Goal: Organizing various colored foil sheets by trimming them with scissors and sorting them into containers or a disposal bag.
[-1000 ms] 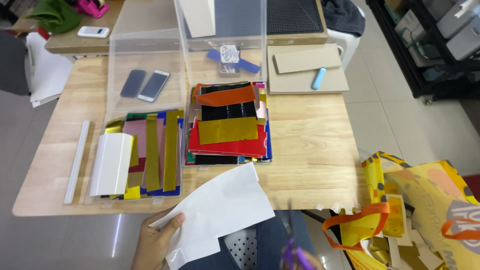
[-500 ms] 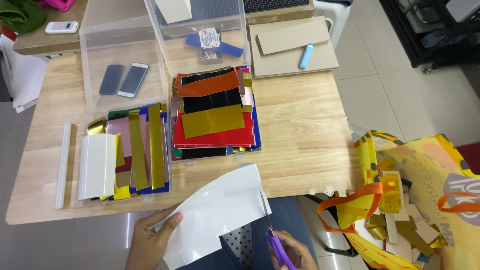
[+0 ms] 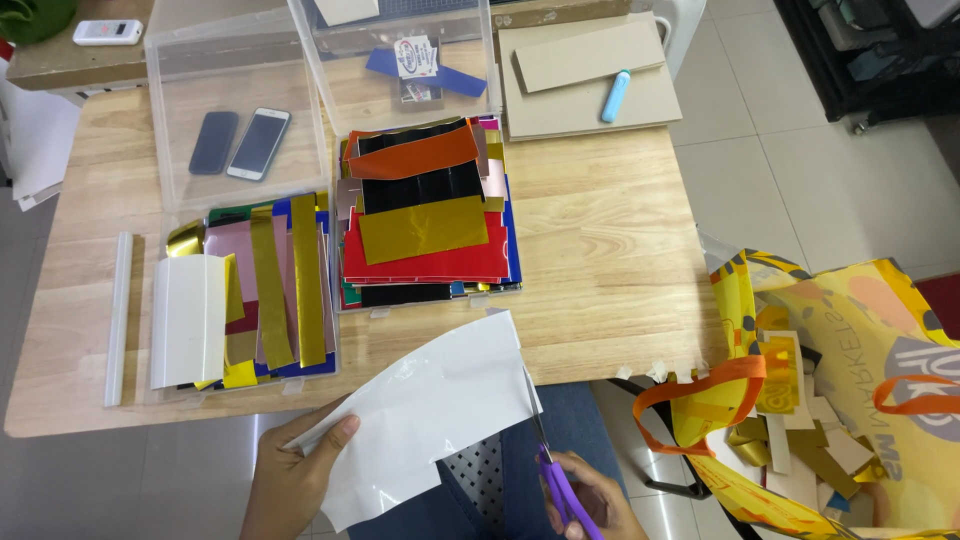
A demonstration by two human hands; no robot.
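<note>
Standing on grey tiles, wooden table (image 3: 600, 260); left hand (image 3: 295, 480) grips white sheet (image 3: 430, 410), right hand (image 3: 590, 500) scissors (image 3: 560, 485).

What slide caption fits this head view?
Left hand holds white sheet; right hand works purple scissors at its edge.

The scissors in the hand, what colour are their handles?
Purple. The scissors show in the head view, held by the right hand.

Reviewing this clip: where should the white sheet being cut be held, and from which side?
Probably at its lower-left edge, from the person's side, as the left hand does now. The white sheet is thin and floppy, and the purple scissors in the right hand meet its right edge, so the opposite side is free.
</note>
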